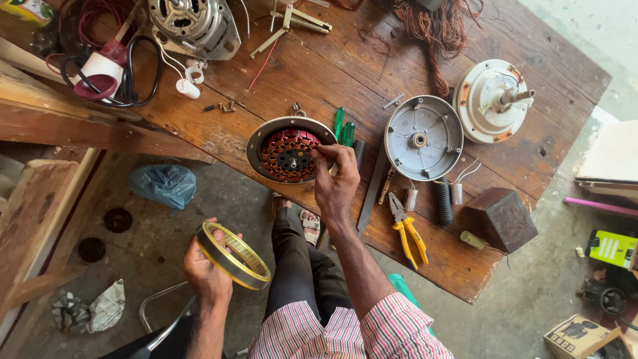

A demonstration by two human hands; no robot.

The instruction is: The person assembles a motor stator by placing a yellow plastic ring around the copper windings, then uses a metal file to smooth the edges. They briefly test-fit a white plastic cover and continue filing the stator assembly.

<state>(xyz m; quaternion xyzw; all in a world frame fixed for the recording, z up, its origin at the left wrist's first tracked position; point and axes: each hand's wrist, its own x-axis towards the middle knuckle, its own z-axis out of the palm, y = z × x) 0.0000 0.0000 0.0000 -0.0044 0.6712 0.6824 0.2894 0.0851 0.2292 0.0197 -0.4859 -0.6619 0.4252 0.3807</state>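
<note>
My left hand (203, 269) grips a yellow-edged metal ring (232, 255), held below the table edge over the floor. My right hand (335, 181) reaches onto the wooden table (312, 73), its fingertips pinching at the right edge of a copper-wound stator (289, 155). The stator sits in a round grey motor housing (266, 129) near the table's front edge. Green-handled screwdrivers (343, 130) lie just behind my right hand.
A grey motor cover (423, 137) and a white motor half with a shaft (493, 100) lie to the right. Yellow-handled pliers (407, 229), a dark wooden block (503, 218), a coil of copper wire (435, 30) and another motor (194, 25) are also on the table.
</note>
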